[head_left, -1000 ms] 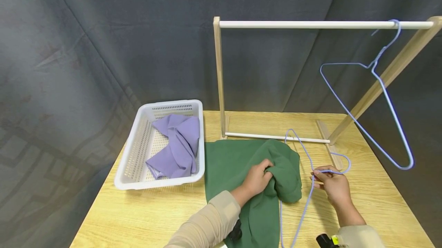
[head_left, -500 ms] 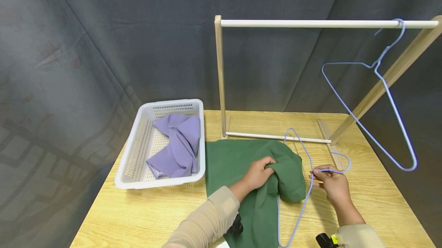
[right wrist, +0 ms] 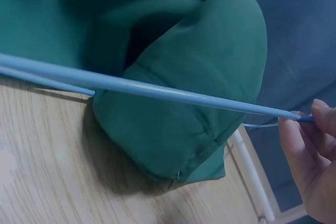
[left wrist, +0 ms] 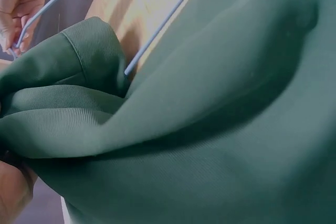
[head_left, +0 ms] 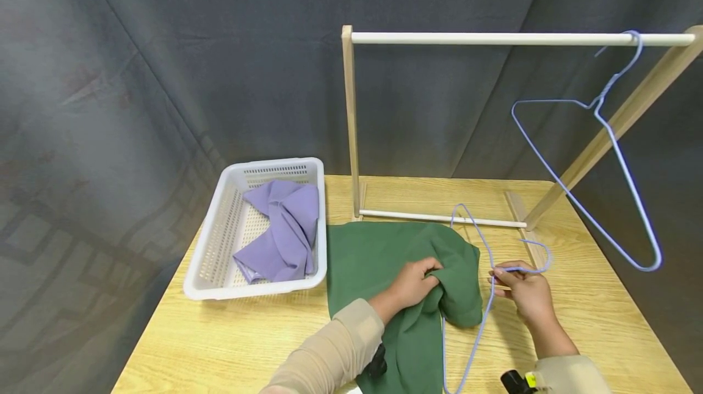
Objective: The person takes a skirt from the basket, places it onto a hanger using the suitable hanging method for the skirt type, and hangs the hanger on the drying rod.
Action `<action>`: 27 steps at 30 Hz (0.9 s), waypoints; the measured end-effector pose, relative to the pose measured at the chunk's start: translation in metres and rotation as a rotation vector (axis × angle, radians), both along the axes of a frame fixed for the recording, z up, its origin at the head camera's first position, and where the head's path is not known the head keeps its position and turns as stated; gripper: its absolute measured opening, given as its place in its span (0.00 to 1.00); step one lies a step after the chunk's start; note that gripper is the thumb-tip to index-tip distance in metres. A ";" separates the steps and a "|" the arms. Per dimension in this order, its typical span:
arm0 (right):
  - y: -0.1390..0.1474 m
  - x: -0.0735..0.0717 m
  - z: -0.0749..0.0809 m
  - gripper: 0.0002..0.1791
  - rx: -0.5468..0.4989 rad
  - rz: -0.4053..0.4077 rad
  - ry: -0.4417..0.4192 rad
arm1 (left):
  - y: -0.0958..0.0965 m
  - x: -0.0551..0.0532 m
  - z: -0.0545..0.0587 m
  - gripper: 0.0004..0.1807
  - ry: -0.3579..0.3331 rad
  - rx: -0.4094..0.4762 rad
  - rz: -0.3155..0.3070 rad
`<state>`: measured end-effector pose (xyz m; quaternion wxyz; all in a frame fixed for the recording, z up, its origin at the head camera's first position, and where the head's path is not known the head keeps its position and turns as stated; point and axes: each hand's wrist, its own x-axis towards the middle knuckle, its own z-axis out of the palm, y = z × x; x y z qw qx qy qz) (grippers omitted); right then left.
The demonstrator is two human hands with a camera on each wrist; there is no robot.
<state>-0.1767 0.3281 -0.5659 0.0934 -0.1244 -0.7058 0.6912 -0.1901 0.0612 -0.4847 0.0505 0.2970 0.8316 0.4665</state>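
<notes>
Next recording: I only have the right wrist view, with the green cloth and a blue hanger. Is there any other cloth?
Observer: Yes, a purple cloth lies in a white basket, left of the green cloth in the head view.
Operator: Any second hanger?
Observer: Yes, a bare blue hanger hangs from the white top rail.
Operator: Where does the held hanger's hook point?
Observer: Rightward in the head view, away from the green cloth.

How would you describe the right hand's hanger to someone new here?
Start at the wooden rack; in front of it is green cloth. To the cloth's right, the right hand pinches the blue wire hanger near its hook. Its twin hangs from the rack's white top bar; this one is held low, partly hidden by the cloth.
</notes>
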 end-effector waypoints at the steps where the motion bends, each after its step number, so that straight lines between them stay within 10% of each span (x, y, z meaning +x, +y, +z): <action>1: 0.000 0.000 -0.001 0.15 -0.005 0.000 0.002 | 0.000 0.000 -0.001 0.08 0.002 -0.005 -0.003; 16: -0.010 0.005 0.004 0.11 -0.123 0.098 0.020 | -0.011 0.005 -0.023 0.11 -0.107 -0.027 0.022; 23: -0.049 0.033 0.071 0.06 -0.247 0.199 0.001 | -0.022 0.006 -0.032 0.11 -0.151 0.025 0.031; 27: -0.047 0.032 0.059 0.05 -0.297 0.225 -0.009 | -0.028 0.007 -0.031 0.11 -0.250 0.069 0.024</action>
